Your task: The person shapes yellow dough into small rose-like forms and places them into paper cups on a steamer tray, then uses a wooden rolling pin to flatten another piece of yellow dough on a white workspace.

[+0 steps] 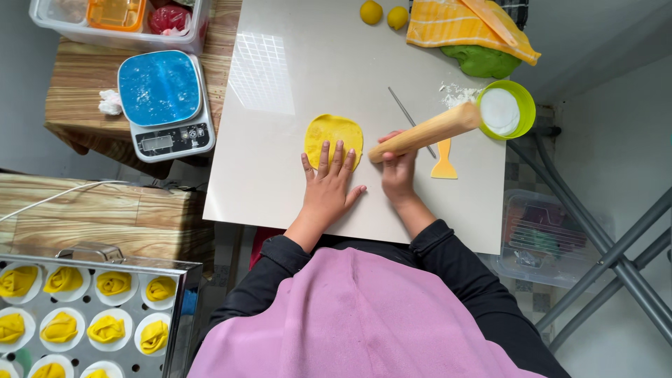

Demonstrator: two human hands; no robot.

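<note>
A flat, round yellow dough disc [334,136] lies on the pale counter [280,168], smooth with slightly uneven edges. Left hand [329,185], fingers spread, presses its near edge. Right hand [397,171], just beside the disc, is clamped on a wooden rolling pin [427,131].

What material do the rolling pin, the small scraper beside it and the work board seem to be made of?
Rolling pin, held in the right hand: probably bare wood, tan and matte. Scraper: likely plastic, uniform orange-yellow and thin. Work board: glossy pale slab, perhaps tile or stone; it reflects a window grid. The left hand presses a yellow dough disc, soft and matte.
</note>
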